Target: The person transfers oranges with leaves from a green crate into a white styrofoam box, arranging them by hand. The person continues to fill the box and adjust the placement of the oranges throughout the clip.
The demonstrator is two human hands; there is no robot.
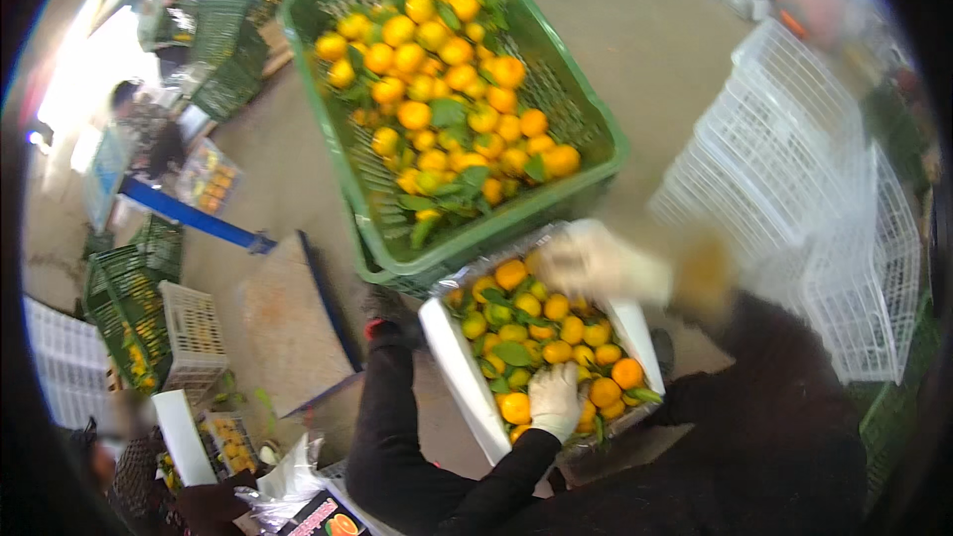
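A white box (460, 380), lined with clear plastic film, stands before me, filled with small orange and yellow-green citrus fruits (557, 351), some with leaves. My left hand (555, 400), in a pale glove, lies on the fruit near the box's lower end; its fingertips point down among them, and any grip is hidden. Over the upper right corner of the box, my right hand (599, 262) is gloved and blurred by motion, so whether it holds a fruit is not visible. Just beyond the box stands a green plastic crate (476, 234) with more leafy citrus fruits (439, 89) inside.
White plastic crates (774, 141) are stacked on the right. A platform with a blue edge (290, 335) lies on the left. Farther left are green crates (123, 298) and a person (149, 126); another person (141, 469) is at the lower left, beside a fruit box (232, 443).
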